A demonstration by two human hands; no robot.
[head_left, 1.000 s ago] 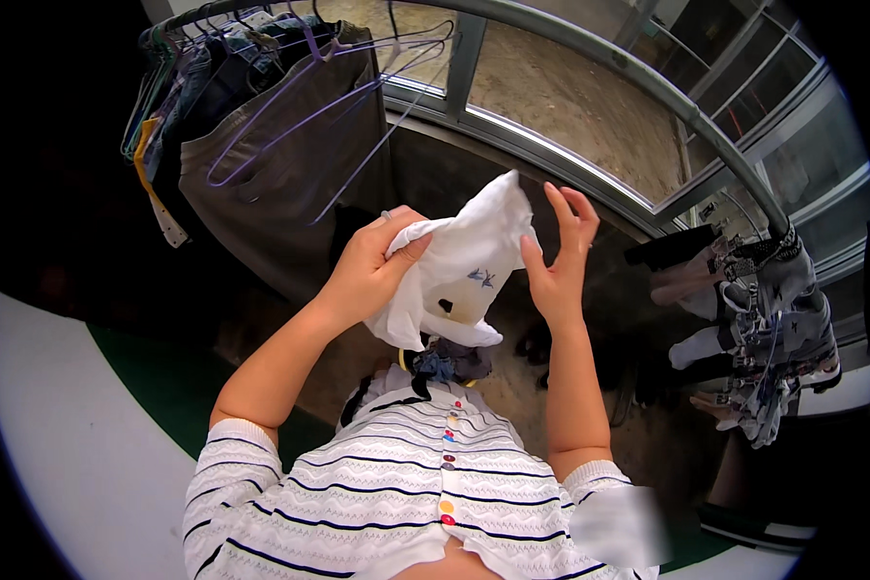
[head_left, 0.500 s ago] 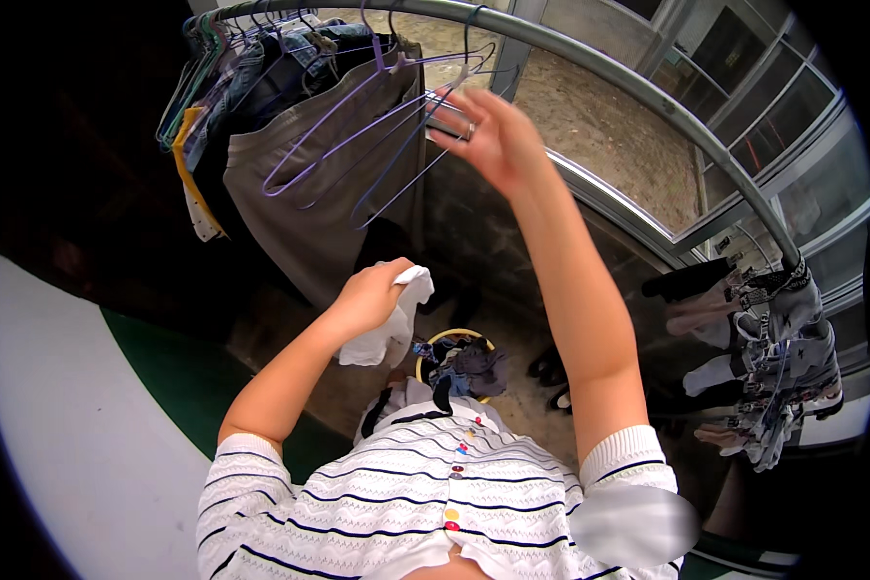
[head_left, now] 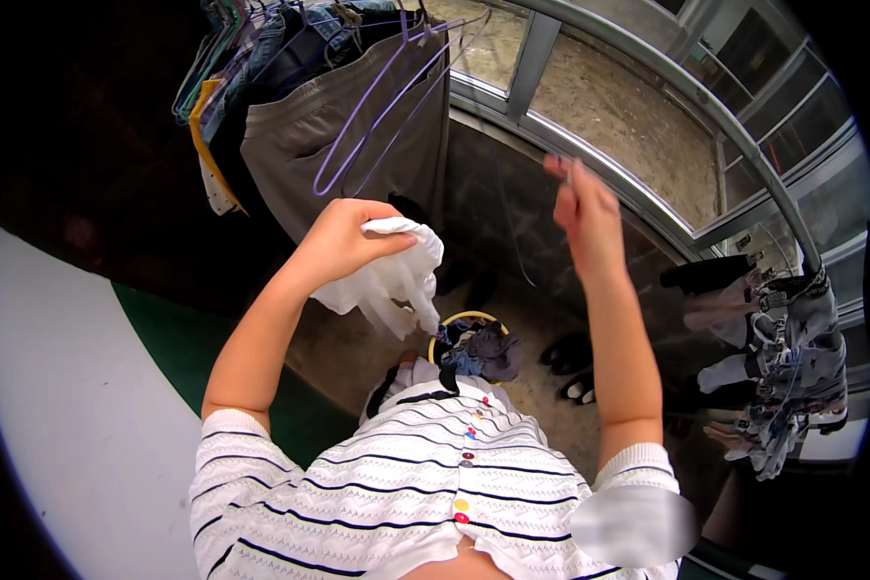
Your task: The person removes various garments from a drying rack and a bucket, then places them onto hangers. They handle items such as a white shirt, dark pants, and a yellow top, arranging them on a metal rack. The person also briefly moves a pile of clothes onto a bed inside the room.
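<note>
Head view, balcony laundry. Your left hand (head_left: 343, 240): fingers clamped on a bunched white garment (head_left: 389, 278), held at chest height above a yellow-rimmed basket (head_left: 474, 343) of dark clothes on the floor. Your right hand (head_left: 582, 205): raised, fingers pinched together on a thin wire hanger (head_left: 517, 242), which hangs below it. Purple hangers (head_left: 372, 106) and a grey garment (head_left: 338, 145) on the rail, upper left. Clip rack of socks (head_left: 783, 377), far right.
</note>
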